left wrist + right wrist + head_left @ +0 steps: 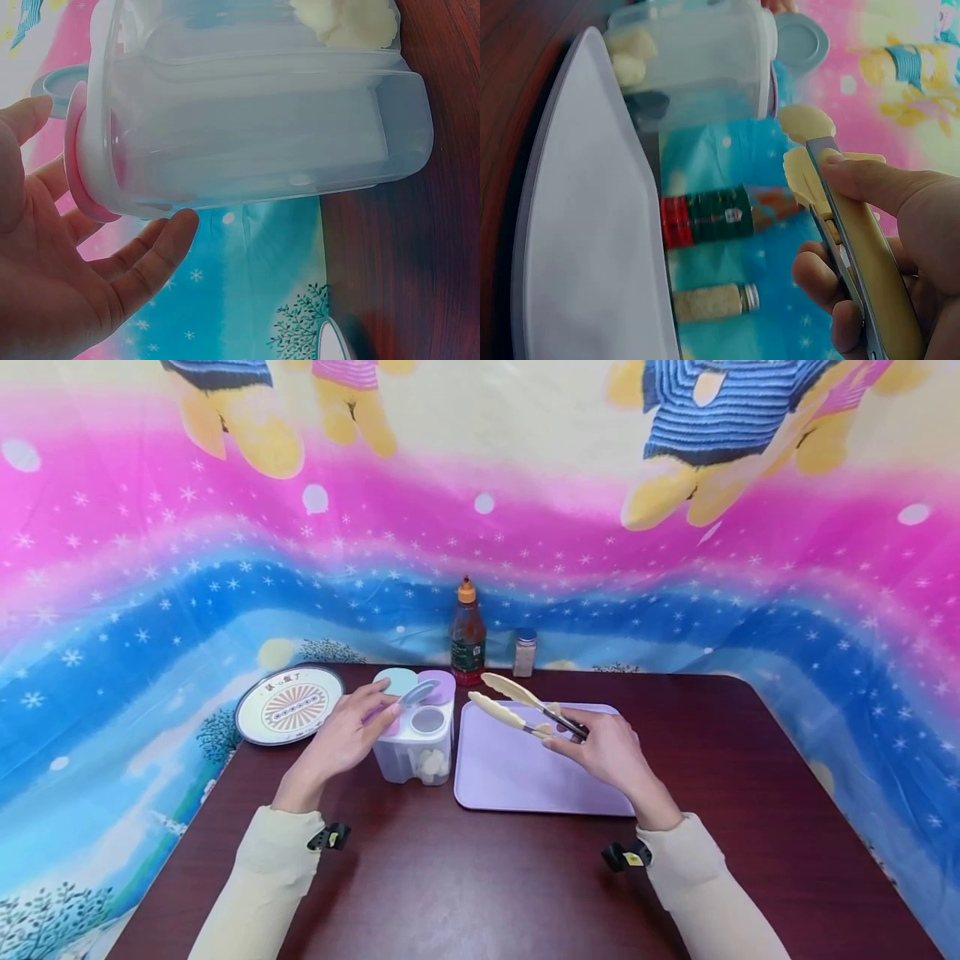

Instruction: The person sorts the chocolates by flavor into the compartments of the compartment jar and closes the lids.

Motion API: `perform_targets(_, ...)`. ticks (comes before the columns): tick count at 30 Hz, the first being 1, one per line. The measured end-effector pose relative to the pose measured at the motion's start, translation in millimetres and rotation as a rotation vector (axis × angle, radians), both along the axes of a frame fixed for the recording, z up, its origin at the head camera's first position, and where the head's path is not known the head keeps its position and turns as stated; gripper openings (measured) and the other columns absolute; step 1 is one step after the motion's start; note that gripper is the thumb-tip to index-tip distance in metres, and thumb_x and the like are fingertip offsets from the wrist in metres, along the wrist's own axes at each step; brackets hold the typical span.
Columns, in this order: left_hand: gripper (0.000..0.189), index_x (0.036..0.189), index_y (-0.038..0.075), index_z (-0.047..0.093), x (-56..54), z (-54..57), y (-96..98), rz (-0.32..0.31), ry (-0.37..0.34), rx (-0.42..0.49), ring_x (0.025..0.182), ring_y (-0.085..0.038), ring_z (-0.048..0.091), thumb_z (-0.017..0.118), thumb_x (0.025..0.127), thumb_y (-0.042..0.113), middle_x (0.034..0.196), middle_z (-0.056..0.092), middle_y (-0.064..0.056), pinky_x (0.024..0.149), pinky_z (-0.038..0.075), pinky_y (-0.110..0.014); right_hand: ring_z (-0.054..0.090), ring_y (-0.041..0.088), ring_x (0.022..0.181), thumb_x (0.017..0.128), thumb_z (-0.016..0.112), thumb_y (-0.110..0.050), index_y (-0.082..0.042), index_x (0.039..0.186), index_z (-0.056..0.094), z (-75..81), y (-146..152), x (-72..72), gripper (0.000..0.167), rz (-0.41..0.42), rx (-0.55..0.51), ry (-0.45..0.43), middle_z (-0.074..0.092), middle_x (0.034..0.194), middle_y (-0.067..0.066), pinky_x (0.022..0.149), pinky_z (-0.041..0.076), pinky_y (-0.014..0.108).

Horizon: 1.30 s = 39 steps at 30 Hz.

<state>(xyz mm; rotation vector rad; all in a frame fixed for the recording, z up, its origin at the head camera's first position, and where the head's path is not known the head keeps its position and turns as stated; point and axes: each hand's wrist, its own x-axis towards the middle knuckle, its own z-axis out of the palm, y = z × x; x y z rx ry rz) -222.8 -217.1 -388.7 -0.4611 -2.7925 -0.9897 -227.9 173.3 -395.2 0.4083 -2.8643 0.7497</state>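
A clear storage box (397, 760) with pastel lids stands on the table. One compartment's blue-grey flip lid (417, 692) is raised, and pale lumps (432, 763) lie in that compartment. My left hand (348, 727) is at the box top, its thumb touching the raised lid and its fingers loosely extended by the pink lid (77, 150). My right hand (603, 747) grips tongs (862, 262) with dark handles and cream tips above the lilac tray (510, 781). The tong tips are spread, with nothing between them, pointing toward the box.
Left of the box lies a round patterned plate (291, 706). Behind the box and tray stand a red sauce bottle (468, 639) with an orange cap and a small spice jar (525, 656). A patterned cloth (555, 560) hangs around the table's (465, 885) back and sides.
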Motion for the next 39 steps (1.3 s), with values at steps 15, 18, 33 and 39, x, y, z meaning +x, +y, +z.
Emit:
perform_targets(15,0.047,0.129,0.011,0.066,0.0,-1.3,-0.3,0.002,-0.009,0.000,0.147,-0.042,0.032,0.047,0.104,0.046,0.160,0.039,-0.010,0.118,0.024,-0.061,0.044,0.020,0.059,0.079,0.082,-0.047,-0.014,0.130,0.067,-16.7,40.1,-15.0,0.062,-0.108,0.012,0.039,0.047,0.056,-0.001,0.051,0.032,0.031)
perform_targets(18,0.047,0.129,0.011,0.065,0.0,-1.5,-0.4,0.003,-0.011,-0.001,0.147,-0.042,0.032,0.047,0.104,0.046,0.160,0.039,-0.010,0.119,0.024,-0.061,0.043,0.019,0.057,0.079,0.082,-0.045,-0.011,0.127,0.068,-18.4,47.5,-17.4,0.061,-0.131,-0.014,0.037,0.044,0.055,-0.001,0.051,0.033,0.031)
perform_targets(33,0.046,0.127,0.011,0.066,-0.9,-2.8,0.0,0.004,-0.002,0.000,0.146,-0.041,0.032,0.047,0.104,0.046,0.160,0.039,-0.010,0.118,0.025,-0.060,0.056,0.026,0.070,0.079,0.074,-0.064,-0.006,0.107,0.067,-28.3,80.0,-26.6,0.065,-0.278,-0.111,-0.015,0.069,0.083,0.014,0.058,0.041,0.030)
perform_targets(39,0.046,0.128,0.010,0.066,-0.8,-2.0,-0.2,0.001,-0.002,0.005,0.146,-0.041,0.033,0.047,0.104,0.045,0.160,0.039,-0.010,0.118,0.025,-0.060,0.052,0.030,0.075,0.079,0.069,-0.071,-0.002,0.110,0.063,-31.6,96.7,-30.7,0.076,-0.337,-0.096,-0.053,0.059,0.076,0.012,0.059,0.038,0.032)
